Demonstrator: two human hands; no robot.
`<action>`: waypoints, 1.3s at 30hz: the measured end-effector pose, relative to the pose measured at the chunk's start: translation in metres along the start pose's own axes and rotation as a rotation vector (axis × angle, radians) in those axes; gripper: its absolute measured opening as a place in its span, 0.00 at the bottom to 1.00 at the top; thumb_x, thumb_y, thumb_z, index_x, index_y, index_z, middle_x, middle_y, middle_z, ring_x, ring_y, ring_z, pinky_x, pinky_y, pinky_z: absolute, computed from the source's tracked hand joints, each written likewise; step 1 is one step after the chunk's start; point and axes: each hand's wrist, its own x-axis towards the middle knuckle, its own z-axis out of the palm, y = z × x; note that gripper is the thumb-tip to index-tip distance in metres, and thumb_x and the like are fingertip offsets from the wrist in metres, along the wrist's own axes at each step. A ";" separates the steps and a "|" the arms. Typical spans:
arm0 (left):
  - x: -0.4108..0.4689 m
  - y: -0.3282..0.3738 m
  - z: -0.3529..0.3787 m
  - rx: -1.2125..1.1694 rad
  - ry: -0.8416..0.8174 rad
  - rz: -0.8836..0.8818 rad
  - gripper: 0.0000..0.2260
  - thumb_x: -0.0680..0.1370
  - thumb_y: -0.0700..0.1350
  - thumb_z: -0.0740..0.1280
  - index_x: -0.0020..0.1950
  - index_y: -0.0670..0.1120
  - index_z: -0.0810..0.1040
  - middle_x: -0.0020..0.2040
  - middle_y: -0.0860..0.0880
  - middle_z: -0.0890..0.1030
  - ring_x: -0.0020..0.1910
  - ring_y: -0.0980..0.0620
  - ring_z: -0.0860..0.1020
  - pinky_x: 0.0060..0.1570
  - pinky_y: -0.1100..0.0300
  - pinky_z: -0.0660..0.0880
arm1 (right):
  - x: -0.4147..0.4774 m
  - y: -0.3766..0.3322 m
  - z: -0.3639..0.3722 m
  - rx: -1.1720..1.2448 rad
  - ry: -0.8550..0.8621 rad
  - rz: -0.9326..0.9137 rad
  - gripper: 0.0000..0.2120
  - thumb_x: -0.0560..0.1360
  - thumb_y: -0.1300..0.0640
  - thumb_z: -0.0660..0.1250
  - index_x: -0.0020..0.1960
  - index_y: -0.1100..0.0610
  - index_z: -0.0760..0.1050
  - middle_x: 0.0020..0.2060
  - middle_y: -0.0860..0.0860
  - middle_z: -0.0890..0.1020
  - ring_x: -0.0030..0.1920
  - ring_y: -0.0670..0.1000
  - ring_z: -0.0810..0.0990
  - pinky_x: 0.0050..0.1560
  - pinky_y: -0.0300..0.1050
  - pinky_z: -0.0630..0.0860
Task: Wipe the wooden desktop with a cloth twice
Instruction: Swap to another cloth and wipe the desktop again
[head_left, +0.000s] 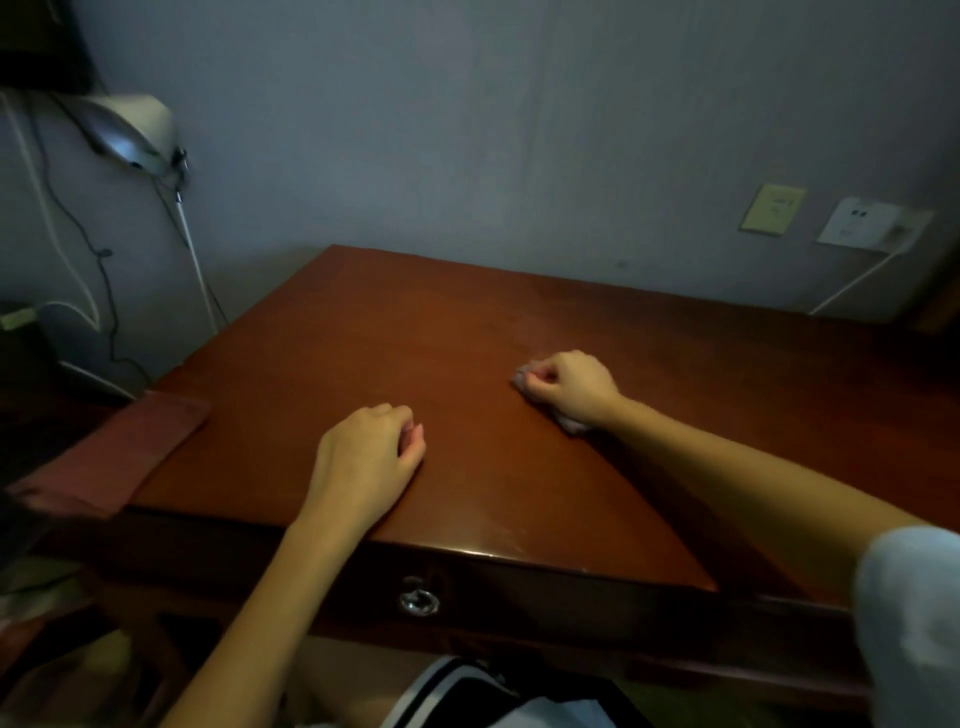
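Observation:
The reddish-brown wooden desktop (395, 332) fills the middle of the head view. My right hand (569, 387) lies on it right of centre, fingers curled round a small crumpled pale cloth (571, 425). Bits of the cloth stick out at the fingertips and under the wrist. My left hand (369, 457) rests on the desk near its front edge. Its fingers are loosely curled and it holds nothing.
A folded reddish cloth (111, 457) hangs over the desk's left corner. A desk lamp (130, 130) with cables stands beyond the left edge. Wall sockets (872, 226) and a white cable sit at the back right. A drawer ring pull (418, 600) is on the front.

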 end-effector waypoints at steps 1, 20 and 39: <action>0.000 0.000 0.000 0.002 0.000 0.001 0.12 0.78 0.50 0.60 0.36 0.50 0.68 0.34 0.53 0.69 0.37 0.50 0.73 0.32 0.58 0.66 | 0.010 -0.021 0.005 -0.016 -0.009 -0.021 0.13 0.77 0.44 0.61 0.36 0.47 0.75 0.35 0.43 0.77 0.35 0.47 0.76 0.39 0.40 0.66; 0.002 0.003 -0.002 0.050 -0.032 0.006 0.12 0.75 0.47 0.65 0.33 0.50 0.67 0.31 0.54 0.68 0.33 0.50 0.73 0.29 0.60 0.63 | 0.050 -0.026 0.016 0.016 -0.034 -0.077 0.15 0.76 0.40 0.60 0.35 0.46 0.74 0.35 0.46 0.81 0.40 0.50 0.80 0.39 0.41 0.69; 0.125 0.005 0.031 0.051 -0.130 -0.004 0.10 0.77 0.50 0.60 0.38 0.48 0.69 0.37 0.52 0.75 0.42 0.47 0.77 0.35 0.58 0.64 | 0.101 0.005 0.024 0.019 -0.021 -0.161 0.21 0.74 0.40 0.57 0.30 0.54 0.67 0.31 0.49 0.76 0.33 0.49 0.73 0.35 0.42 0.65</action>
